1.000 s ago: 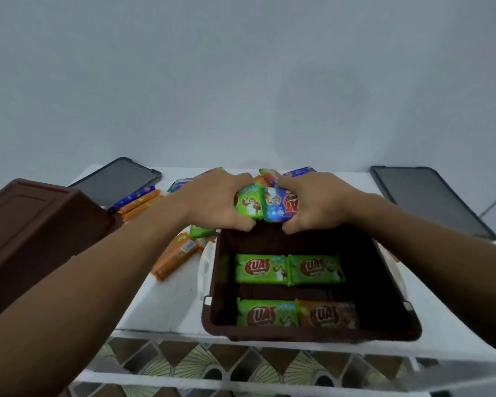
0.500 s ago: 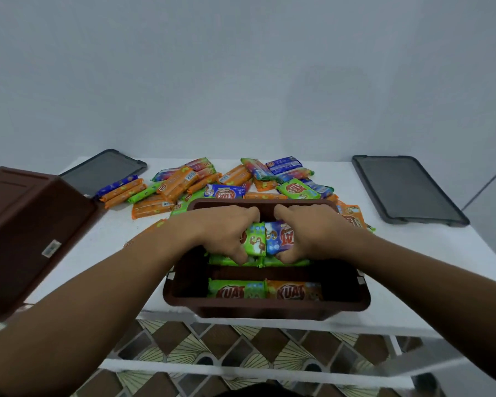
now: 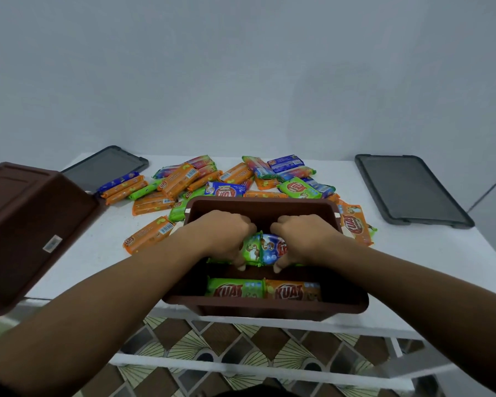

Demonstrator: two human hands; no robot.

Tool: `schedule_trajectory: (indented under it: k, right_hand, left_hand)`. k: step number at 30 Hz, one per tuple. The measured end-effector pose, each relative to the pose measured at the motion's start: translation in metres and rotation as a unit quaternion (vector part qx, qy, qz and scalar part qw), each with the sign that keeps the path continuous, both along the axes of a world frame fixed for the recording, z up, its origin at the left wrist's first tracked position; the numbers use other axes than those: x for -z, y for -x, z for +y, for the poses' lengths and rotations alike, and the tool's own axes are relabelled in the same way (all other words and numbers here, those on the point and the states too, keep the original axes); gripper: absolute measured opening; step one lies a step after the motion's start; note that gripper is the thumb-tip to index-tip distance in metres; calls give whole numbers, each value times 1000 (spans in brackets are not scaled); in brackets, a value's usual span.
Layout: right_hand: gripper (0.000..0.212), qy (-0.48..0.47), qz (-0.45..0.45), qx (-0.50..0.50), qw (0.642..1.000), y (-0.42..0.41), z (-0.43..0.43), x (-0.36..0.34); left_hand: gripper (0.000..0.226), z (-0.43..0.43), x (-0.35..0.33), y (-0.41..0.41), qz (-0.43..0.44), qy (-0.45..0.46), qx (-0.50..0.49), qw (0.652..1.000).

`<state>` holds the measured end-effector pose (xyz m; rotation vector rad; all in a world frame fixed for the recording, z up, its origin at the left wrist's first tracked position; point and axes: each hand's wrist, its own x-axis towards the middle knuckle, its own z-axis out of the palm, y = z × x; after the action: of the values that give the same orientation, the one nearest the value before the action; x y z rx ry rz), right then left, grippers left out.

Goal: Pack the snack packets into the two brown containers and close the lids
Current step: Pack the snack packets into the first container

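An open brown container point(image 3: 265, 203) stands at the table's front edge. Inside it, my left hand point(image 3: 225, 237) grips a green snack packet point(image 3: 252, 249) and my right hand point(image 3: 305, 239) grips a blue packet point(image 3: 272, 249), side by side over green packets in the middle row. A green packet point(image 3: 235, 287) and an orange packet point(image 3: 294, 290) lie in the near row. A pile of loose packets point(image 3: 212, 179) lies behind the container. The second brown container point(image 3: 26, 224) sits upside down at the left, overhanging the table.
Two dark grey lids lie flat on the white table point(image 3: 413, 247): one lid point(image 3: 109, 164) at the back left, the other lid point(image 3: 410, 190) at the right. An orange packet point(image 3: 148, 234) lies left of the container. Patterned floor tiles point(image 3: 212, 339) show below the table edge.
Both hands carried the two packets from above the far rim down into the container. My head view has shifted, so the pile behind the container shows.
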<state>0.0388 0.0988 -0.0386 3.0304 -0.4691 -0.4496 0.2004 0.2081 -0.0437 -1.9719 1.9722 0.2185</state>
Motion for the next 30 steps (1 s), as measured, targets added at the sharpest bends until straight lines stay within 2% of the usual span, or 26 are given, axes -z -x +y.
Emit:
schedule_trajectory:
  k: [7,9,11,14,16,18,21,24,27,30]
  right_hand:
    - [82,15,19,-10,1000,-3,-3,4]
    - [81,3,9,-10,1000,-1,-4,3]
    - [73,-12,-5,-12,1000,0,-4,3]
    - [58,-12,2,-18,1000,1,-5,2]
    - [47,-10,13,-20,1000,1,-5,1]
    - [39,-6,16,-17,1000,0,-4,-1]
    - [40,-2,8,7,1000,-1,-4,-2]
    - [41,-10,11,25,1000,-3,-5,-1]
    - [39,-37,0,38,999,-2,-6,0]
    - [33,-156,-62,83,982,0,-9,-6]
  left_hand:
    - [86,3,4,-2,-1,19,7,1000]
    - [73,4,2,-4,22,28,16,999]
    - [50,6,0,-7,60,36,14,997]
    - [32,8,-1,-10,102,-12,-18,995]
    - [29,8,0,-9,98,-56,-32,993]
    - [27,8,1,-8,76,-54,-36,995]
    - [23,6,0,-9,47,-4,-34,998]
    - [28,5,1,-10,57,-5,-41,998]
    - [27,5,-1,-12,101,-10,-47,994]
    - [13,5,-12,-19,205,38,-48,977]
